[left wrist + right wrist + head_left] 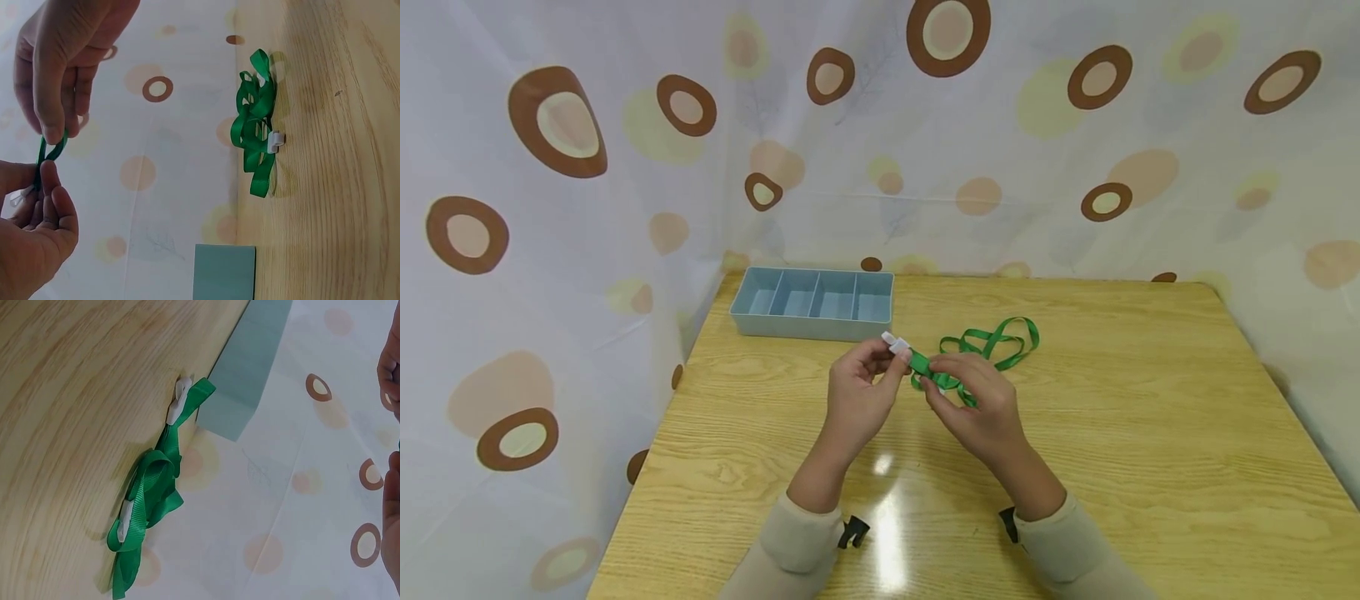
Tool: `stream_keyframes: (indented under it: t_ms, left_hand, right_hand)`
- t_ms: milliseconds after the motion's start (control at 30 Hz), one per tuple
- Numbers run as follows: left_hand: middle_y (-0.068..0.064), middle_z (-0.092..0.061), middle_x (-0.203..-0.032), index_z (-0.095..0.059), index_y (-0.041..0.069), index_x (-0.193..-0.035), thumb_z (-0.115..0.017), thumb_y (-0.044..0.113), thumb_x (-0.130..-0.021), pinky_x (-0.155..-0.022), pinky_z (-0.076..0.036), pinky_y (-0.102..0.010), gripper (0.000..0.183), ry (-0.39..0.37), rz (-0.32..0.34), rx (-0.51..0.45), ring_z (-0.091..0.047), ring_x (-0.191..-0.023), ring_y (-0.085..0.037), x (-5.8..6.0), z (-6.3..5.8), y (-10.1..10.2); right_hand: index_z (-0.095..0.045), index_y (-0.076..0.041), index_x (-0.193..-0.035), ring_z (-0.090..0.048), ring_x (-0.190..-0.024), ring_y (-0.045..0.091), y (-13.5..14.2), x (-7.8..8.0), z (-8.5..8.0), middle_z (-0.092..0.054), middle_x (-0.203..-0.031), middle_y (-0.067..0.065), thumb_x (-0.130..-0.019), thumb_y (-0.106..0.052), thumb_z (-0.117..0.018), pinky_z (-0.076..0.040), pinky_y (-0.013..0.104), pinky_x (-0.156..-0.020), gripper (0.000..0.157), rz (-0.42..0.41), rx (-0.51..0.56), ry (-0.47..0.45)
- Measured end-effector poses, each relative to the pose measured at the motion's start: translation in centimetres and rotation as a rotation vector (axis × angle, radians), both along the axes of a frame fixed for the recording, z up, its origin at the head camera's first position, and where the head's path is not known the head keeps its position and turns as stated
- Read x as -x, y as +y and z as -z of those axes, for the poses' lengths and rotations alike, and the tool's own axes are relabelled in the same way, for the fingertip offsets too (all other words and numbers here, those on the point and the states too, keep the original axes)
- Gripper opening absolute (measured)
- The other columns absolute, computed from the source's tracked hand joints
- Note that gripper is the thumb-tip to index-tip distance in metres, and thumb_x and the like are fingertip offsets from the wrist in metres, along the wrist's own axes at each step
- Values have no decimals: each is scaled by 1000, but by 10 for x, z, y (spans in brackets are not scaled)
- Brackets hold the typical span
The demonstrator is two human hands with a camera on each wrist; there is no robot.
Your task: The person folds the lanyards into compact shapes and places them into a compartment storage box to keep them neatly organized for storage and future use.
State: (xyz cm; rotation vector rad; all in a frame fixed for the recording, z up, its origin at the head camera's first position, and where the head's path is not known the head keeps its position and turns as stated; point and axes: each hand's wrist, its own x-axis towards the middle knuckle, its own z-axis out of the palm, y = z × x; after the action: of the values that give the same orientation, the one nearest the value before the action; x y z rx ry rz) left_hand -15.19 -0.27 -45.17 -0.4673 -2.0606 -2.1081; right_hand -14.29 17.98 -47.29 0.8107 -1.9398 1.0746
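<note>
A green ribbon lanyard with a white plastic clip [897, 343] at its end is held above the table between both hands. My left hand [859, 396] pinches it by the clip, thumb on top. From the right, my right hand [981, 404] pinches the green ribbon [919, 362] between thumb and fingers. In the left wrist view a narrow loop of ribbon [56, 150] spans the two hands. Behind and below the right hand lies more looped green ribbon [1018, 350], with white clips [180, 400] among its folds. Only parts of the hands show at the right wrist view's edge.
A blue-grey tray [811, 327] with several compartments stands at the back left of the wooden table [1150, 450]. Patterned cloth [865, 167] hangs behind the table and along its sides. Black strap buckles [853, 532] stick out by the sleeves.
</note>
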Motion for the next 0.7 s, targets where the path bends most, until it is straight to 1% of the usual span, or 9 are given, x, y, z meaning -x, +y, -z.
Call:
stream_keyframes:
  t_ms: [133, 233, 300, 400, 467, 533, 633, 700]
  left_hand:
    - [-18, -76, -103, -74, -2, -111, -71, 9, -103, -84, -62, -25, 14, -7, -31, 8, -74, -89, -20, 1, 0, -3]
    - [-18, -75, -100, -74, -3, -110, -71, 9, -103, -84, -62, -25, 14, 4, -58, 12, -74, -88, -26, 3, 1, -7]
    - [-20, -75, -100, -74, -4, -110, -71, 8, -103, -83, -62, -25, 14, 17, -74, 5, -74, -88, -32, 6, 3, -10]
    - [-21, -75, -100, -73, -5, -110, -71, 8, -102, -81, -61, -23, 15, 29, -108, 7, -74, -88, -37, 10, 5, -16]
    - [-21, -75, -101, -73, -6, -110, -72, 7, -102, -80, -61, -23, 16, 30, -127, 9, -75, -87, -34, 12, 7, -19]
    - [-21, -76, -101, -73, -6, -110, -72, 7, -101, -80, -61, -23, 16, 24, -144, 13, -75, -86, -31, 13, 8, -22]
    - [-22, -75, -101, -73, -7, -109, -73, 6, -101, -80, -62, -25, 16, 20, -151, 6, -74, -85, -26, 13, 9, -25]
    - [-22, -75, -101, -73, -6, -109, -73, 6, -101, -80, -63, -26, 15, 14, -153, 2, -74, -85, -25, 14, 10, -27]
  right_hand:
    - [-77, 1, -98, -75, -92, 31, -1, 2, 2, -79, -103, 15, -77, 11, -85, -58, 20, -93, 25, -29, -1, 5]
    - [-78, 1, -98, -75, -93, 31, -1, 5, 4, -79, -104, 15, -83, 5, -84, -59, 22, -91, 17, -38, -7, 6]
    - [-78, 1, -97, -76, -93, 31, 0, 8, 5, -79, -104, 15, -88, -1, -83, -60, 24, -90, 11, -30, -14, 8]
    - [-79, 1, -96, -76, -93, 30, 2, 12, 8, -80, -103, 15, -92, -6, -80, -61, 27, -87, 8, -7, -33, 16]
    - [-79, 1, -96, -76, -92, 30, 4, 16, 10, -79, -102, 14, -92, -4, -80, -62, 29, -85, 7, 10, -49, 16]
    - [-80, 1, -97, -76, -92, 30, 5, 19, 12, -79, -102, 14, -89, 0, -81, -62, 31, -83, 8, 23, -67, -2]
    - [-81, 1, -100, -76, -93, 30, 6, 25, 15, -79, -103, 14, -87, 4, -83, -63, 35, -81, 14, 44, -95, -59]
    - [-80, 1, -103, -76, -97, 30, 6, 29, 17, -78, -105, 14, -86, 5, -83, -64, 38, -82, 17, 53, -119, -105]
